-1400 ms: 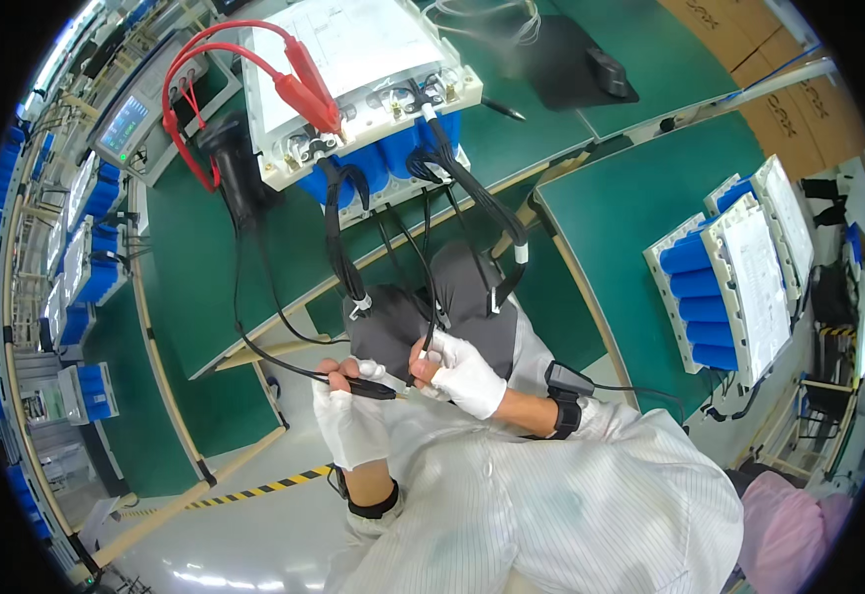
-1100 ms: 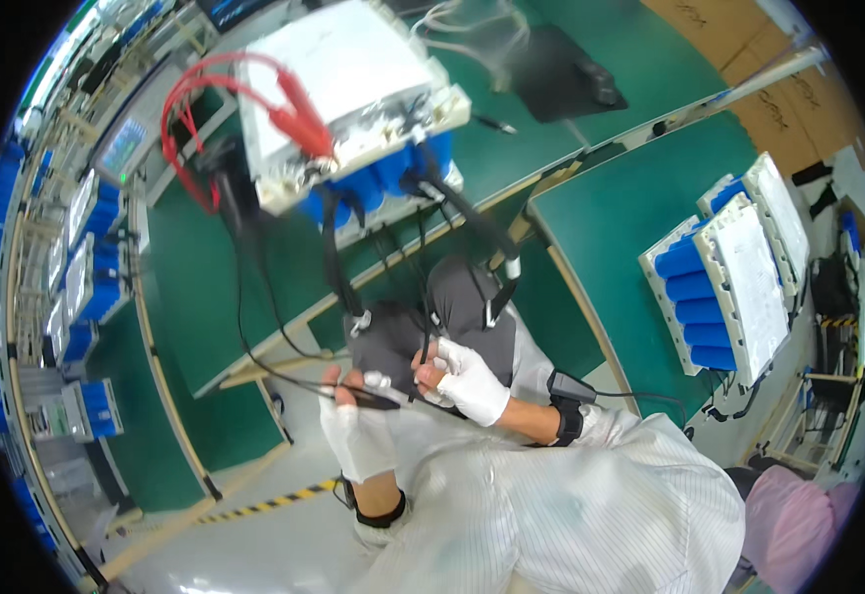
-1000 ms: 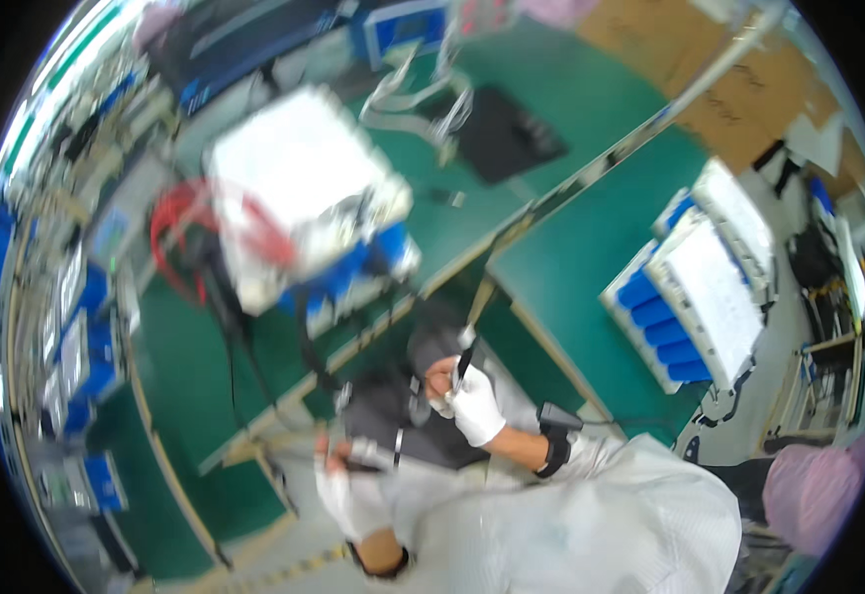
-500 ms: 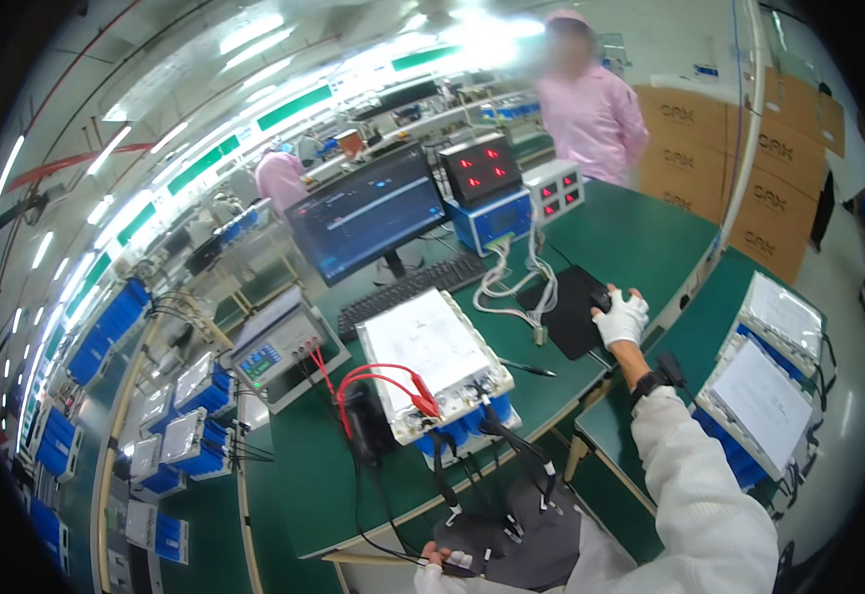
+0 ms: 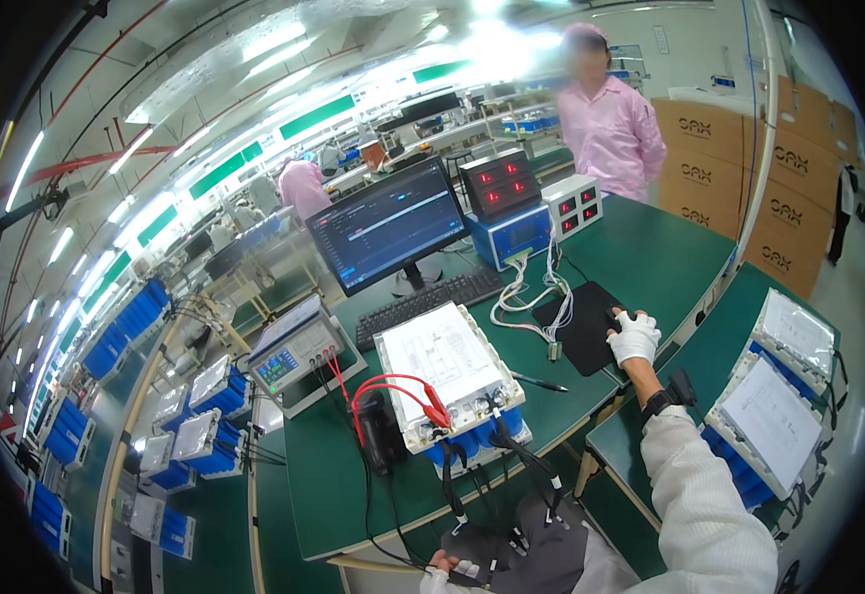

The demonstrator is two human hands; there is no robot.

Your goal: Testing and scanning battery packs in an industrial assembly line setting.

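My right hand [image 5: 634, 338], in a white fingerless glove, rests on a dark computer mouse at the right edge of the black mouse pad [image 5: 579, 342]; the hand mostly covers the mouse. Low in the view, my left hand [image 5: 442, 561] has its fingers curled round a black cable by my lap, partly hidden. Between them, a blue battery pack [image 5: 482, 436] with a white frame stands on the green table, a printed sheet [image 5: 440, 354] lying on top. Red clip leads [image 5: 436, 408] are fixed to its near edge, and black cables hang from it toward my lap.
Behind the pack are a keyboard [image 5: 431, 305], a monitor [image 5: 388, 226] and red-digit display boxes [image 5: 497, 185]. A bench meter [image 5: 299, 358] stands left, a pen [image 5: 541, 382] right. More packs [image 5: 771, 416] sit on side tables. A person in pink [image 5: 611, 139] stands beyond, near cartons [image 5: 702, 148].
The whole view has shifted, so the table appears slightly farther right and lower. My right hand stays at the mouse pad's right edge, and my left hand stays low with the cable.
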